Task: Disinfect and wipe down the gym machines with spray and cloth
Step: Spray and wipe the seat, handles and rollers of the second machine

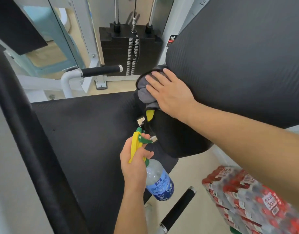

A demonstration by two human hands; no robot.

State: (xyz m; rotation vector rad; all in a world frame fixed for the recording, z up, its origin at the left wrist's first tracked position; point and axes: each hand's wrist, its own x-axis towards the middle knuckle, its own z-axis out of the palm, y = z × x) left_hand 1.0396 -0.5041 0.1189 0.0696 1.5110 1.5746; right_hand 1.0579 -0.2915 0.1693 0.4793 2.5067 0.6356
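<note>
A person's right hand (169,96), fingers flat, presses a crumpled grey cloth (143,92) at frame centre against the black ribbed pad (238,65) at two o'clock, while the left hand (134,168) grips a clear, blue-labelled spray bottle (159,182) at six o'clock.

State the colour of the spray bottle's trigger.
Yellow trigger, green nozzle; clearest in the head view.

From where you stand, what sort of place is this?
Most likely a gym: a black weight stack on guide rods, a padded machine cushion, and a foam-grip handle. The right hand presses a grey cloth on the cushion; the left hand grips a spray bottle.
</note>
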